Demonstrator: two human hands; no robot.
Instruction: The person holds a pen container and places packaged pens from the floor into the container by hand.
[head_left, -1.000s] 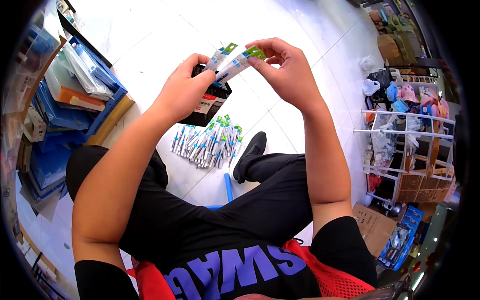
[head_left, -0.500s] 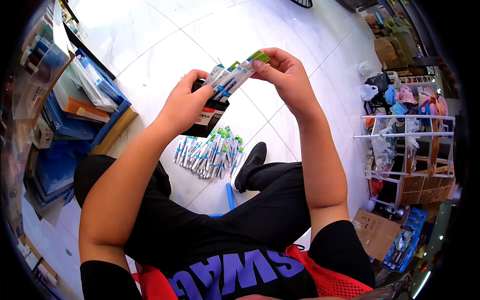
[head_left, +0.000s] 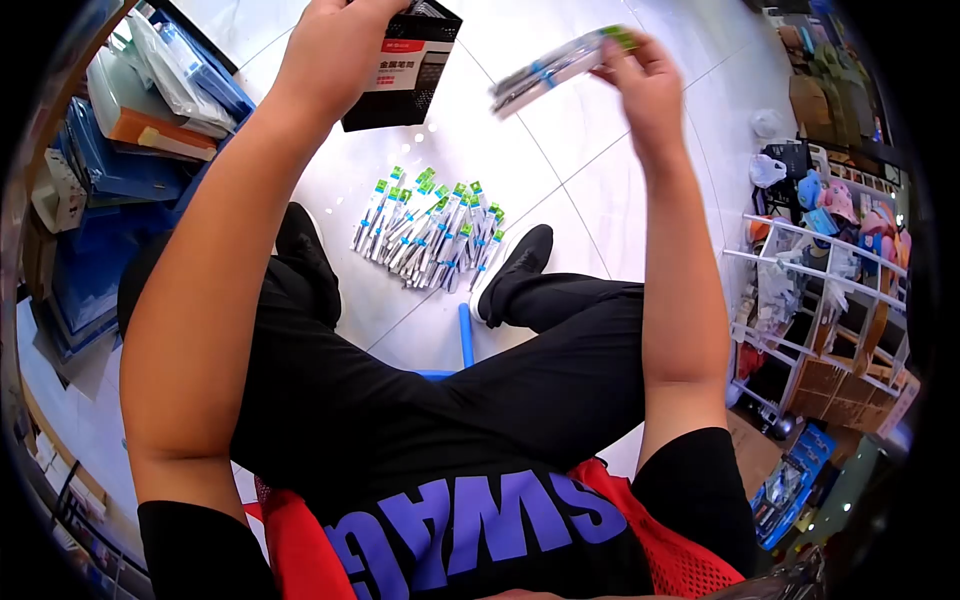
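Note:
My left hand (head_left: 335, 55) is closed on a black mesh pen holder (head_left: 410, 85) with a red and white label, near the top edge of the view. Its mouth is only partly visible there. Away to the right, my right hand (head_left: 645, 90) pinches the green ends of a few slim packaged pens (head_left: 550, 74). They have clear and white sleeves with blue marks, lie tilted, and are apart from the holder. Below, on the floor between my feet, several more green-topped packaged pens (head_left: 430, 230) are heaped together.
Shelves with blue folders (head_left: 120, 180) stand at the left. Toward the right are a white wire rack (head_left: 820, 260) of goods and a blue package (head_left: 795, 485). My shoes (head_left: 520, 265) flank the heap, and a blue bar (head_left: 466, 335) shows between my legs.
The packaged pens have come out of the pen holder, carried right and up by my right hand. My left hand and the holder have moved up in the view.

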